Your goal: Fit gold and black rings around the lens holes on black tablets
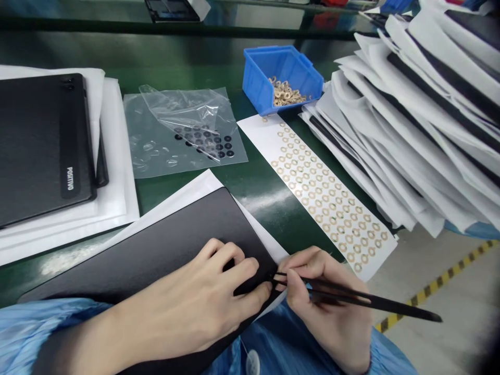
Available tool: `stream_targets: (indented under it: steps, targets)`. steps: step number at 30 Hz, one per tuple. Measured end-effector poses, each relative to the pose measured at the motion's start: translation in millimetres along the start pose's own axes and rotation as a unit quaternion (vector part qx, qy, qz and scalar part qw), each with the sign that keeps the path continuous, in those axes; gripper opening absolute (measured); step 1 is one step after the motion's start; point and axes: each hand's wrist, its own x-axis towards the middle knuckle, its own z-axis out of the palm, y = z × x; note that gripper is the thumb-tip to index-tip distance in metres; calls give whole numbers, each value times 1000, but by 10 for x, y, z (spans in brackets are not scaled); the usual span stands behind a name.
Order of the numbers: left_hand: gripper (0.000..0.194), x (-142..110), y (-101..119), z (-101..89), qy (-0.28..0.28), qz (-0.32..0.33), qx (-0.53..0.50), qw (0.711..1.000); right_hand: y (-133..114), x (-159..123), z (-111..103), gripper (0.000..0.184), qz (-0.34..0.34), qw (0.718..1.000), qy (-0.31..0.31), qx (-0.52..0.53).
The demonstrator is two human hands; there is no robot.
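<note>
My right hand [326,307] pinches black tweezers [363,298], their tip at the edge of a black cover [164,250]. My left hand [191,297] lies spread on it. If the tweezers slip, they can scratch this cover or hit the sheet of tan rings [328,192] nearby.

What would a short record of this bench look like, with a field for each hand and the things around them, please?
Left hand: on a black panel, fingers near its edge
Right hand: holds black tweezers, tips at the panel's edge
Nearest sheet: white strip of tan rings
Further off: blue bin; plastic bag with black dots; stack of white sheets
Surface: green bench
</note>
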Motion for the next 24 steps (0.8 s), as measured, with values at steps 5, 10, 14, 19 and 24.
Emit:
stream_targets:
  steps: [5, 10, 14, 19, 24]
  targets:
    - [25, 4, -3, -1, 5, -1, 0, 1000, -5, 6, -7, 20, 6, 1000, -4, -6]
    - [26, -3, 0, 5, -3, -2, 1, 1000, 1, 56, -29, 20, 10, 999, -33, 27]
    - [27, -2, 5, -3, -1, -6, 6, 1000, 20, 66, -34, 20, -1, 998, -42, 36]
    - [28, 8, 0, -16, -9, -2, 4, 1000, 4, 18, 2, 18, 33, 998, -3, 53]
    - [28, 16, -8, -18, -10, -2, 4, 1000, -14, 6, 11, 18, 38, 999, 6, 37]
